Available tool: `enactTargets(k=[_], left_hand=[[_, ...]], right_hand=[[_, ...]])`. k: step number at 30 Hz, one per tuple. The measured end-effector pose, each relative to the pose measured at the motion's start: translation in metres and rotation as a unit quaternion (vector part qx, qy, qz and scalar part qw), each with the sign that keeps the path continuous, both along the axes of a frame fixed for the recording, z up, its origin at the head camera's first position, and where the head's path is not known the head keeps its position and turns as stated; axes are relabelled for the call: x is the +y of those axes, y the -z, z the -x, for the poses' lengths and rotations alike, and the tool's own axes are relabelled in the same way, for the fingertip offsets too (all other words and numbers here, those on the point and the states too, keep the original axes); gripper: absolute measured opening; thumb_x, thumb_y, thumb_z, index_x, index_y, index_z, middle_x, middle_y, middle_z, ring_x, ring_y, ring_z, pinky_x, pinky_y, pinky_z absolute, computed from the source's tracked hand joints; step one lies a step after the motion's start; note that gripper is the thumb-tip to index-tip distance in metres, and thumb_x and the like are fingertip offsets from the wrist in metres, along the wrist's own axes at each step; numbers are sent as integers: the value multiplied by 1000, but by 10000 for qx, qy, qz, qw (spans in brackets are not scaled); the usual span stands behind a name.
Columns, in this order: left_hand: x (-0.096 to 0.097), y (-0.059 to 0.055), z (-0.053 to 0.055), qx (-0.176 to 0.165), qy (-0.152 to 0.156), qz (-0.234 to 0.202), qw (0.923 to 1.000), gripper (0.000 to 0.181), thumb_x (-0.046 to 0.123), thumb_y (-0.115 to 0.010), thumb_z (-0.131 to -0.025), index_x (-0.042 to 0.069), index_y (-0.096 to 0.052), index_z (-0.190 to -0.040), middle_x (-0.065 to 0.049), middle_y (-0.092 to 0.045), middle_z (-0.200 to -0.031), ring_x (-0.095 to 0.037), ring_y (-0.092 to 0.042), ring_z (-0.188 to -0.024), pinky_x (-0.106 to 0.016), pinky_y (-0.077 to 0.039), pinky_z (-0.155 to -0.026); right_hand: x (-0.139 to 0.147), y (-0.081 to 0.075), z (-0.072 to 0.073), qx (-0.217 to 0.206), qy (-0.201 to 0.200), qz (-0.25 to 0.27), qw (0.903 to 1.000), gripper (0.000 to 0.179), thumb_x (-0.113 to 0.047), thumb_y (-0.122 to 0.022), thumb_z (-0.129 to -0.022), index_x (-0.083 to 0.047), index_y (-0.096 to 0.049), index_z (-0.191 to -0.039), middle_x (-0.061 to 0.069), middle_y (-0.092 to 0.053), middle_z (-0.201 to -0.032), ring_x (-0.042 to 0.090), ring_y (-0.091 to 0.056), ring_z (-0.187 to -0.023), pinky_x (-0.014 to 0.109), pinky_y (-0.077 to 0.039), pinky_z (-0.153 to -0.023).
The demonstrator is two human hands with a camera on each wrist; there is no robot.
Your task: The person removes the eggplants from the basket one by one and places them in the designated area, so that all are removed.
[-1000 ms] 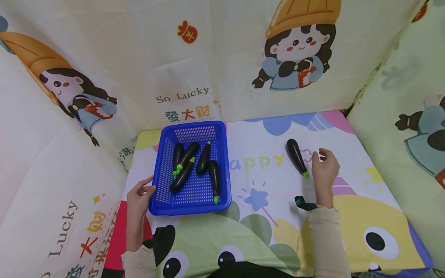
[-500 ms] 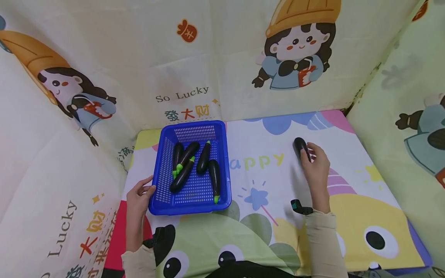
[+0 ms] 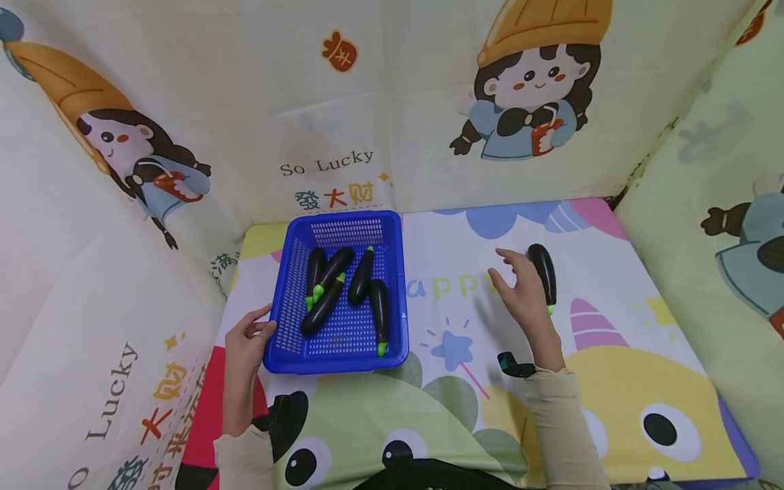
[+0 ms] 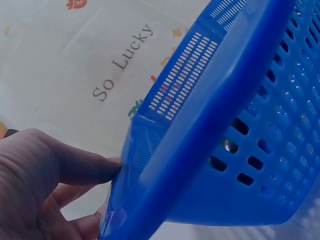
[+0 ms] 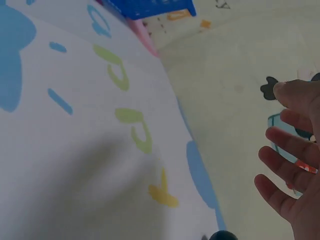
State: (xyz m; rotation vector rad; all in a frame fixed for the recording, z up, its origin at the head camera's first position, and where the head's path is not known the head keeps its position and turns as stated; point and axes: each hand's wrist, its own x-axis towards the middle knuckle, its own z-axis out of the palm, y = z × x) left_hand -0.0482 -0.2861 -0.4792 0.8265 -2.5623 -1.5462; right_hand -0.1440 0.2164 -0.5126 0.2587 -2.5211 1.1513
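Observation:
A blue plastic basket (image 3: 339, 364) stands on the left part of the table, with several small black eggplants (image 3: 380, 313) with green stem ends lying inside. My left hand (image 3: 246, 347) is at its left rim; in the left wrist view the thumb presses on the rim and the other fingers curl below it. One lone eggplant (image 3: 542, 272) lies on the tablecloth at the right. My right hand (image 3: 522, 292) is just left of this eggplant, with thumb and fingers spread apart and nothing between them. The right wrist view also shows the spread fingers (image 5: 287, 145).
A printed tablecloth (image 3: 453, 238) with cartoon figures and lettering covers the table. Patterned cloth walls (image 3: 422, 122) rise behind it and at both sides. Each wrist wears a small black camera (image 3: 516, 365).
My right hand went from the right of the lone eggplant, across it, to its left side. That eggplant now lies a little farther right and is turned slightly. My left hand stays at the basket.

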Motion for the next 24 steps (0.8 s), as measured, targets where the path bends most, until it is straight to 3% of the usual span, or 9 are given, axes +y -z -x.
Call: enactTargets(k=[7,12,17,24], left_hand=[[2,-3,-1,-154,4,22,9999,46,21,-62,-105,18,-57,-151,-25,-67,-129,-11,-65,-84,-12,-51,-71],[2,-2,-1,-110,-18,19,9999,45,20,-62,-105,18,-58,-150,-25,-67,-126,-9,-64,-81,-12,-51,-71],[2,0,1,37,-32,49,10000,43,16,-62,-105,16,-60,-148,-25,-68,-121,-3,-62,-74,-12,-52,-70],[2,0,0,63,-37,82,9999,43,15,-62,-105,15,-61,-148,-21,-70,-116,-2,-62,-73,-12,-52,-70]], right_hand=[[-25,0,4,193,-721,-269,9969,47,-8,-74,-96,1,-60,-140,24,-64,-138,44,-56,-127,58,-41,-109],[-40,-2,6,283,-1151,-493,9917,49,-10,-75,-96,-1,-59,-142,21,-62,-140,42,-53,-132,57,-40,-113],[-55,-14,9,293,-1550,-623,9855,50,-13,-75,-97,-2,-59,-143,20,-60,-143,42,-51,-136,58,-39,-114],[-74,-34,16,450,-2276,-1252,9646,50,-22,-74,-99,-6,-59,-144,15,-61,-144,36,-54,-136,56,-43,-112]])
